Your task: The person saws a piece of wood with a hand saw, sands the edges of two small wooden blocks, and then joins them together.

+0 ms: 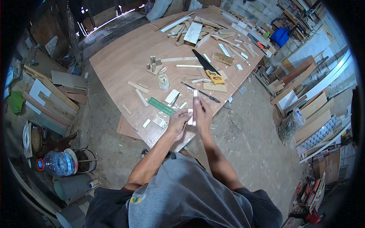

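My left hand (178, 122) is closed on a small white piece (190, 117) close over the table's near corner. My right hand (203, 114) grips a narrow flat strip (195, 95), pale at its upper end and held upright against the white piece. The fingers hide much of both. Just left of my hands lies a green ruler (161, 105). Beside it on the table are a white block (172, 96) and a small white frame (159, 121). A dark slim file-like tool (200, 92) lies beyond my right hand.
On the wooden table (125, 53) lie a yellow-handled saw (215, 76), a glass jar (163, 81) and upright wooden pegs (153, 65). A pile of wood offcuts (193, 32) covers the far side. Boards (315, 114) lean at right; a large water bottle (59, 163) stands at left.
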{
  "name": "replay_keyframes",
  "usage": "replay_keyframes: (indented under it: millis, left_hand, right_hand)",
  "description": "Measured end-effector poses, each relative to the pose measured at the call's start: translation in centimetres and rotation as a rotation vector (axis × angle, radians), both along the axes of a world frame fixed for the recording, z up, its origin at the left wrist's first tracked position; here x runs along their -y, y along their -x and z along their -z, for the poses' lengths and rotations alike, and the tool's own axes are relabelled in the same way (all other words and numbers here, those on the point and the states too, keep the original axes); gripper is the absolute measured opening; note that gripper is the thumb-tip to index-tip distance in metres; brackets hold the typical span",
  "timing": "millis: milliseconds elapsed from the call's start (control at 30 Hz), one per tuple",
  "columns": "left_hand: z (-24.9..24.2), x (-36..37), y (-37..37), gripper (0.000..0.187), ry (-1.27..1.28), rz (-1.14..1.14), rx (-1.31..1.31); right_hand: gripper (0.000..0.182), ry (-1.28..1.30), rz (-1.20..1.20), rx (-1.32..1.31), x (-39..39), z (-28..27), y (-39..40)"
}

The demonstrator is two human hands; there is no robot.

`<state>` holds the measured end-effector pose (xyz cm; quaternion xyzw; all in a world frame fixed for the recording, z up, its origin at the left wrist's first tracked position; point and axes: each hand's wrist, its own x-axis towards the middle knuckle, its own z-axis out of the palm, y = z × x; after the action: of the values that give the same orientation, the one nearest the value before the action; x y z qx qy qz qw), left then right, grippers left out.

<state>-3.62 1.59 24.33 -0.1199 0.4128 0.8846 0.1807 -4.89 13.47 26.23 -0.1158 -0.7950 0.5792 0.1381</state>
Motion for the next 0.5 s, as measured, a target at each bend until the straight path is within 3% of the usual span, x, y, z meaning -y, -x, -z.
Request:
replay_keyframes:
  millis: [133,200,267,333,433,500]
  left_hand:
    - [-0.1,0.3,0.4,0.02,-0.001,-0.039,0.032]
    - [0.7,0.9,1.3,0.018,-0.011,-0.085,0.014]
    - [0.2,0.9,1.4,0.015,0.042,-0.114,0.062]
    - [1.6,0.9,0.4,0.015,0.084,-0.023,0.021]
    - [1.4,0.1,0.0,0.019,0.06,-0.062,0.01]
    - [1.0,0.2,0.7,0.021,0.036,-0.122,-0.009]
  right_hand:
    - [0.047,0.025,-0.059,-0.102,0.2,0.6,1.1]
    - [0.047,-0.034,-0.183,-0.097,0.9,0.6,-2.6]
    - [0.045,0.087,-0.083,-0.065,2.0,0.9,-4.3]
    - [0.045,0.021,-0.086,-0.078,0.7,2.0,-0.5]
    - [0.048,0.129,-0.036,0.071,-0.8,1.6,3.4]
    - [0.052,0.609,0.017,-0.095,-1.6,1.8,3.9]
